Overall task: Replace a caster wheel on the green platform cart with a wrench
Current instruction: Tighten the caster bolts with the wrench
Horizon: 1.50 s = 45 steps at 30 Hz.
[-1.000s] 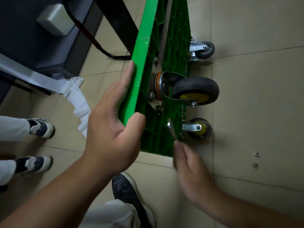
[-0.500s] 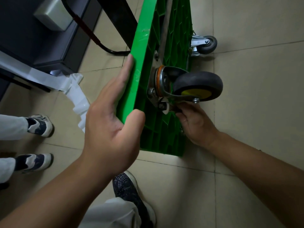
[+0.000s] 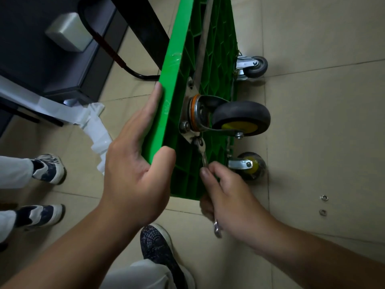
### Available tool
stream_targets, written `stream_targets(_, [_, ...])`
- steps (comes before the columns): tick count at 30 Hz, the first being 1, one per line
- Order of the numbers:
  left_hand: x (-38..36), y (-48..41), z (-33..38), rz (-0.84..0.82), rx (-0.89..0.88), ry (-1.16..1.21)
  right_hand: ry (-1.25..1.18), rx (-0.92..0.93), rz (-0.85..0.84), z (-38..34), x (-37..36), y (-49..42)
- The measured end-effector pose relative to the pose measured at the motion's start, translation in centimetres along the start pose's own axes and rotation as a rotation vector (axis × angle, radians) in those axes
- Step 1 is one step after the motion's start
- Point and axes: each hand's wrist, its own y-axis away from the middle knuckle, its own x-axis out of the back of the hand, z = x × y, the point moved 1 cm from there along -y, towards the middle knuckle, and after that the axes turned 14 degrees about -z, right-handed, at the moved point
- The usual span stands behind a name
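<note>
The green platform cart [image 3: 179, 65] stands on its side, ribbed underside facing right. My left hand [image 3: 135, 165] grips its near upper edge, thumb on the underside. A large caster wheel [image 3: 242, 117] with black tyre and yellow hub sticks out from a metal mounting plate [image 3: 188, 130]. A silver wrench [image 3: 203, 152] sits on a bolt at the plate's lower corner. My right hand [image 3: 227, 197] grips the wrench handle, whose tail shows below the palm. Two more casters, one yellow-hubbed [image 3: 251, 165] and one grey [image 3: 255, 66], touch the floor.
Two small metal washers or nuts [image 3: 324, 198] lie on the tiled floor at right. My dark shoe [image 3: 156, 247] is under the cart's near end. Another person's two sneakers [image 3: 49, 166] stand at left. A dark cabinet [image 3: 37, 59] and crumpled white sheet [image 3: 95, 126] are behind.
My right hand left the bolt under the caster, drew back toward me and now holds the wrench, fitted on the plate's lower bolt. My left hand kept its hold on the cart.
</note>
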Motion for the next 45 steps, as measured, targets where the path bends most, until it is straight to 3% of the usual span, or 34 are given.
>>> stream_targets(3, [-0.1,-0.1,0.1,-0.01,-0.008,-0.027,-0.298,-0.068,0.005,-1.2,-1.5,0.6])
stream_targets(7, [0.1,0.0,0.1,-0.019,-0.011,-0.014,-0.26,-0.08,-0.005,0.5,-2.3,2.3])
stream_targets(13, [0.0,0.0,0.1,-0.014,-0.018,-0.038,0.418,0.126,0.174,4.5,2.3,1.0])
stream_targets(21, [0.0,0.0,-0.2,-0.022,-0.035,-0.01,1.119,0.526,0.283,3.5,7.6,-5.9])
stream_targets(28, [0.0,0.0,-0.3,-0.02,-0.022,-0.028,0.99,0.448,0.077,3.6,9.7,-7.1])
stream_targets(32, [0.0,0.1,-0.5,-0.021,-0.022,0.004,0.82,0.185,-0.011,3.4,8.9,-5.6])
stream_targets(34, [0.0,0.1,-0.6,-0.02,-0.001,0.02,0.765,0.155,0.007,3.2,7.8,-4.5])
stream_targets(37, [-0.1,0.1,-0.4,-0.017,0.021,0.018,0.482,0.067,-0.014,2.4,4.4,-2.4])
stream_targets(41, [-0.1,-0.2,-0.3,-0.01,0.024,-0.012,-0.193,-0.07,-0.067,-0.5,-0.5,-0.2])
stream_targets(45, [0.2,-0.3,-0.1,-0.028,-0.001,-0.014,-0.258,-0.114,-0.085,-0.3,-1.0,1.1])
